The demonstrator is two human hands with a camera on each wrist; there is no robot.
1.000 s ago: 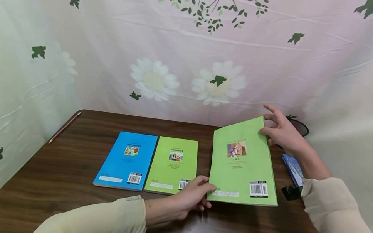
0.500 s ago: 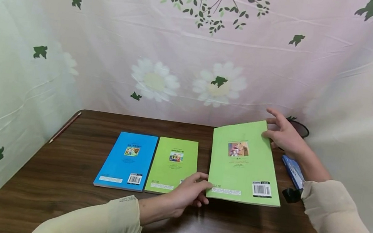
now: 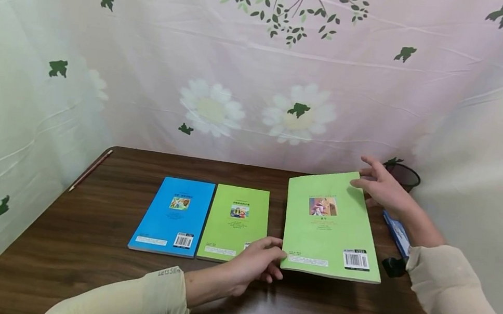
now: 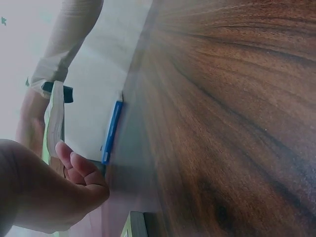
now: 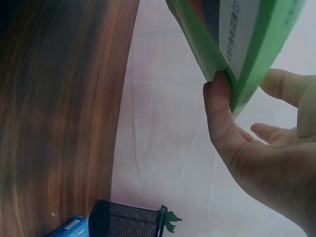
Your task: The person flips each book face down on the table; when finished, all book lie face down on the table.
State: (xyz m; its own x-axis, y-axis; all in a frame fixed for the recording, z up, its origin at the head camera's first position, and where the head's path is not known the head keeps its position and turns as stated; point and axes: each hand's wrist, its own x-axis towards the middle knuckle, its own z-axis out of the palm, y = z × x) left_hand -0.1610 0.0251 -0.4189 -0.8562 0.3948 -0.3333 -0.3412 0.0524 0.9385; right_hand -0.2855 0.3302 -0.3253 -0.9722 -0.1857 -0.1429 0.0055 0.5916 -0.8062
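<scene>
Between both hands a light green paperback book (image 3: pixel 304 226) is held up, its back cover with picture and barcode facing the head camera. My left hand (image 3: pixel 257 262) pinches its lower left corner, thumb on the cover and fingers underneath. At the upper right corner, my right hand (image 3: pixel 384 186) pinches the book by thumb and finger. The left wrist view shows the page edges (image 4: pixel 56 118) raised off the table; the right wrist view shows the green spine (image 5: pixel 252 64). A blue book (image 3: pixel 144 225) and another green book (image 3: pixel 215 226) lie side by side, back covers up; my left hand overlaps the green one's corner.
A red-brown pencil (image 3: pixel 89 171) lies along the table's left edge. At the right, behind my right forearm, are a blue flat item (image 3: pixel 395 232) and a black mesh pen holder (image 5: pixel 131 219). Patterned curtains (image 3: pixel 243 72) hang behind and beside the brown table (image 3: pixel 55 258).
My right hand and the held book's top edge have come down a little, and the bottom right corner has shifted slightly right. The two flat books stay put.
</scene>
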